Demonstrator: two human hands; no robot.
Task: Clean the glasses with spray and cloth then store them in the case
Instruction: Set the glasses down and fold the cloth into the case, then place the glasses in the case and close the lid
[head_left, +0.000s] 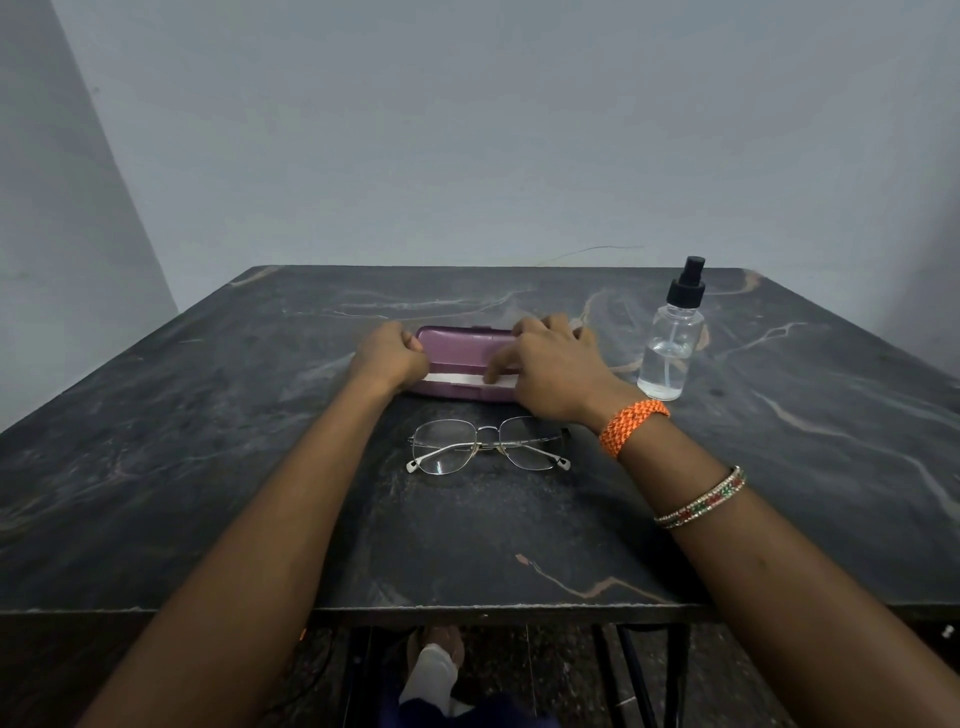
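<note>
A dark marbled table (208, 467) w/ pale and rust veins is seen from above, its near edge across the bottom; a plain grey-white wall (467, 130) stands behind, w/ a corner at the left; under the edge, black metal legs and a speckled floor are made out; no brand, label or writing can be read on anything; the purple case (462, 358) lies at mid-table, long axis running left-right, slightly ajar, w/ a white strip (cloth or lining, cannot be told) shown in the gap; the left hand (392, 353) is curled and pressed on the case's left end; the right hand (550, 371) is laid over the right end, fingers partly spread, forefinger at the white strip; an orange woven band (631, 423) and a beaded bangle (701, 499) are worn on the right arm; the glasses (488, 447) lie folded just nearer than the case, untouched, long axis also left-right, temple tips toward the viewer; a clear spray bottle (672, 338) w/ black nozzle stands upright right of the case, partly filled
</note>
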